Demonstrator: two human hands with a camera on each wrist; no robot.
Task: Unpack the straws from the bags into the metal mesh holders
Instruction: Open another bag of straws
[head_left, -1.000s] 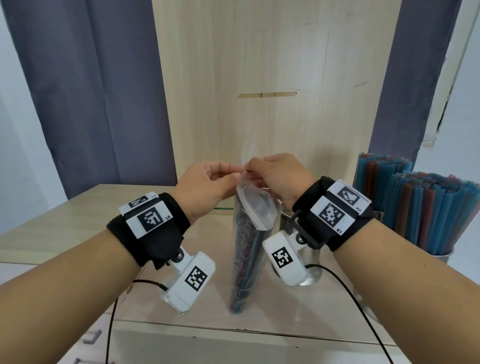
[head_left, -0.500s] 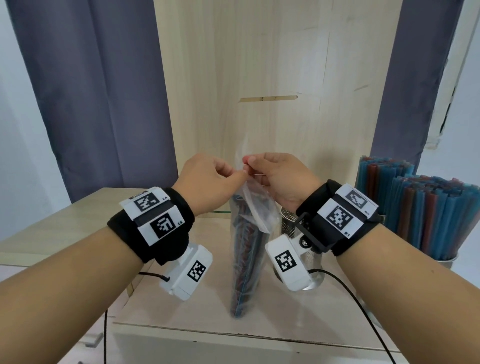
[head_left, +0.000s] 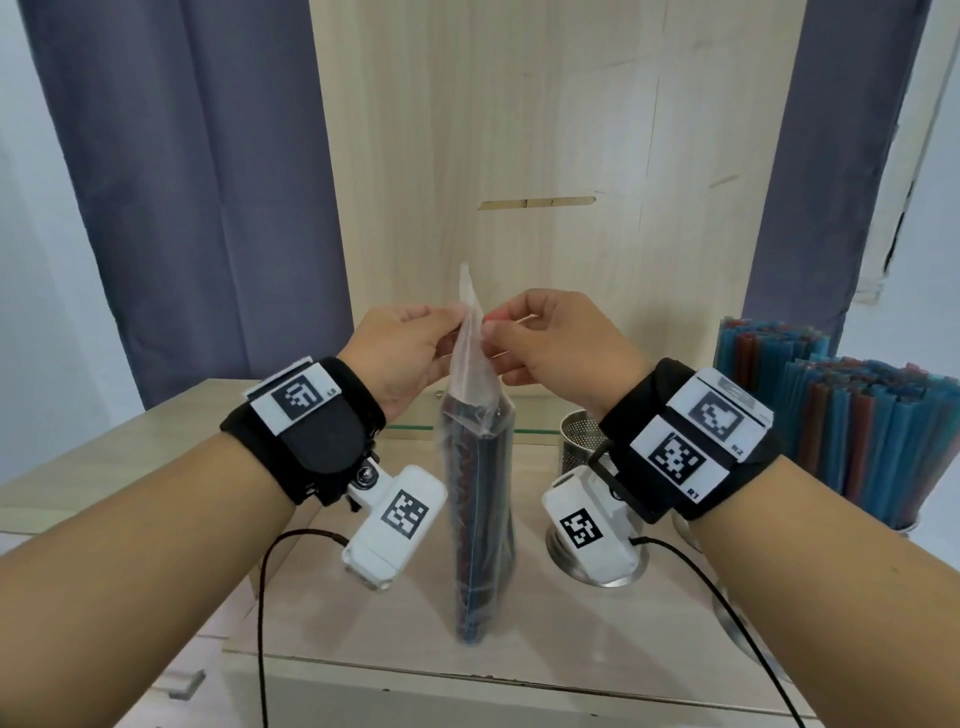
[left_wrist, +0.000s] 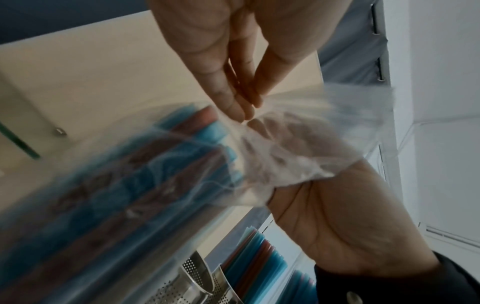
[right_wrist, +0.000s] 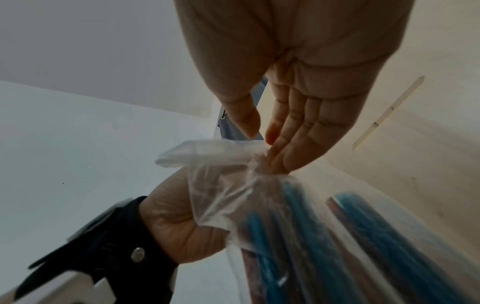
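A clear plastic bag (head_left: 480, 499) full of blue and dark red straws stands upright on the light wood shelf (head_left: 519, 639), centre of the head view. My left hand (head_left: 410, 348) and right hand (head_left: 540, 338) each pinch one side of the bag's flattened top, which sticks up between them. In the left wrist view my left fingertips (left_wrist: 241, 109) pinch the film of the bag (left_wrist: 298, 144). From the right wrist, my right fingertips (right_wrist: 275, 156) pinch the bag (right_wrist: 221, 164). An empty metal mesh holder (head_left: 584, 441) stands just right of the bag, behind my right wrist.
Two holders packed with blue and red straws (head_left: 852, 415) stand at the right edge of the shelf. A wooden back panel (head_left: 545, 156) rises behind the bag, with dark curtains (head_left: 182, 182) on both sides. A glass shelf edge (head_left: 410, 427) shows behind the bag.
The folded-over top of the bag has been pulled up straight and now stands above my fingers. Both hands have shifted slightly apart at the bag's mouth.
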